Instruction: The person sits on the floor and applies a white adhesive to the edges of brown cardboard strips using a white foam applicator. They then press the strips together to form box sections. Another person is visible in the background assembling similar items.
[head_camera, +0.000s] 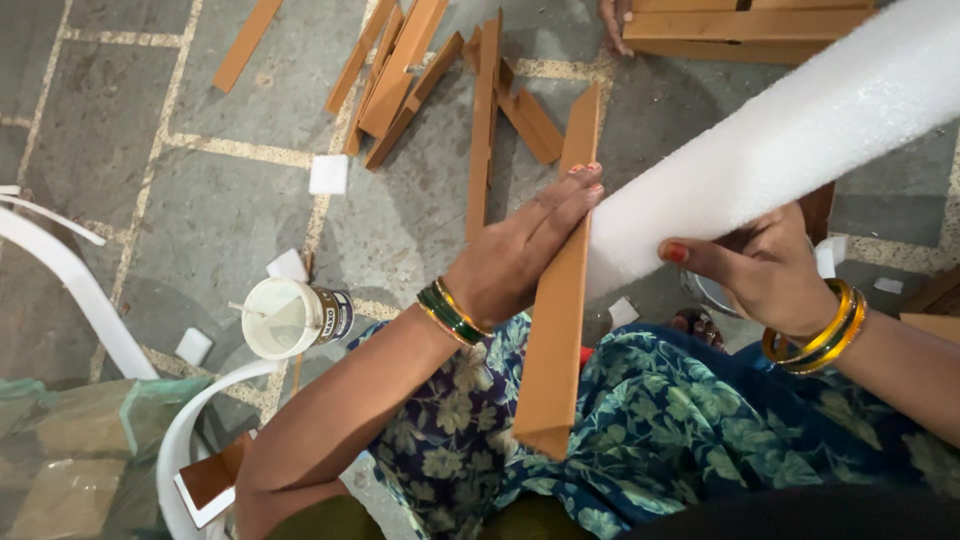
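Left hand (520, 255) lies flat, fingers straight, pressing the long brown L-shaped cardboard strip (558, 300) against the white foam roll (790, 140). Right hand (765, 270) grips the roll from below, I think. Foam's light and squashy, strip's stiff, so hold mid-length.

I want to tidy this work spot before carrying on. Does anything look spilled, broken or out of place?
Nothing looks spilled: the open glue tub stands upright. The floor is untidy, though: brown angle strips lie criss-crossed in a loose pile, and small white foam offcuts are scattered about.
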